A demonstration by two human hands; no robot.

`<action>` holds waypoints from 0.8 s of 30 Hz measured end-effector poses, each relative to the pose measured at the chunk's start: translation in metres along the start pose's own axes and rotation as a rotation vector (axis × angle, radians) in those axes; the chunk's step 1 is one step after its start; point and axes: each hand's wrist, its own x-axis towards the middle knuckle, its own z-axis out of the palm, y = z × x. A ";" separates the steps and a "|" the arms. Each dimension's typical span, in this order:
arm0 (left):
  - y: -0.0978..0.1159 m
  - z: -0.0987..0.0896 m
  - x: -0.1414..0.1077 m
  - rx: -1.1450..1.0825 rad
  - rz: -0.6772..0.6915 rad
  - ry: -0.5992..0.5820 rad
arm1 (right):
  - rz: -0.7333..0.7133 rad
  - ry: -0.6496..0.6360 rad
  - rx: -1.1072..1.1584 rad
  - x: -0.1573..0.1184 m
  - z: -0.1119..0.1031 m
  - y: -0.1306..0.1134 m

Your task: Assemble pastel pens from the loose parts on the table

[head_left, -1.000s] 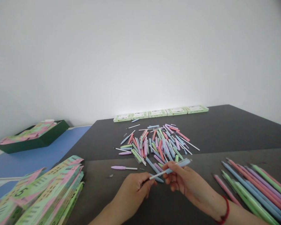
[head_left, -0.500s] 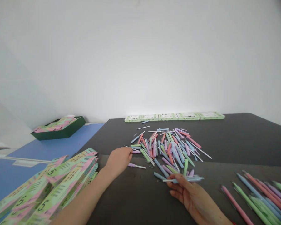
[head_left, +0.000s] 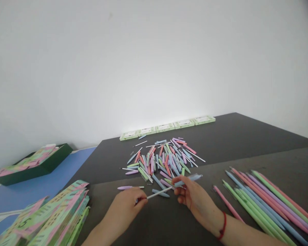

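My right hand [head_left: 195,196] pinches a light blue pen barrel [head_left: 188,180] between thumb and fingers. From the barrel's left end a white refill [head_left: 159,193] sticks out and reaches the fingertips of my left hand [head_left: 127,206]. These fingers are closed around a small bluish pen part [head_left: 137,201], mostly hidden. Just beyond both hands lies a loose pile of pastel pen parts [head_left: 160,160], mixed with white refills. A purple pen part [head_left: 124,188] with a refill is right behind my left hand, and a blue one [head_left: 161,193] lies between the hands.
Capped pens [head_left: 267,205] in several colours lie side by side at the right. Printed green-and-pink packets [head_left: 53,215] are stacked at the left front. A dark green box [head_left: 43,165] of packets stands on the blue surface [head_left: 77,164]. Flat green-white boxes [head_left: 165,127] line the wall.
My left hand has come back from the pile's left edge to the refill, with a small part in its fingers. The view has turned, and the right hand still holds the blue barrel.
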 end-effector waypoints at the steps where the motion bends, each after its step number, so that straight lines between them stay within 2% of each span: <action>1: -0.008 -0.001 -0.004 0.012 -0.033 0.006 | -0.025 0.013 -0.005 0.002 -0.001 -0.003; 4: -0.029 0.000 -0.015 0.028 -0.103 0.020 | -0.028 -0.001 -0.030 0.008 -0.005 -0.008; 7: -0.040 0.004 -0.022 0.026 -0.115 0.022 | 0.140 -0.050 -0.003 0.009 -0.005 -0.003; 10: -0.039 0.009 -0.024 0.035 -0.099 0.025 | 0.275 -0.099 0.069 0.006 -0.005 0.006; 15: -0.021 0.014 -0.021 0.086 -0.062 -0.008 | 0.275 -0.111 0.105 0.004 -0.006 0.011; 19: -0.026 0.004 -0.003 0.156 -0.091 0.025 | 0.309 -0.131 0.187 0.003 -0.007 0.010; 21: -0.041 -0.005 0.012 0.290 -0.126 0.079 | 0.351 -0.170 0.239 0.002 -0.007 0.011; 24: -0.070 -0.017 0.038 0.375 -0.205 0.120 | 0.374 -0.197 0.266 -0.001 -0.006 0.015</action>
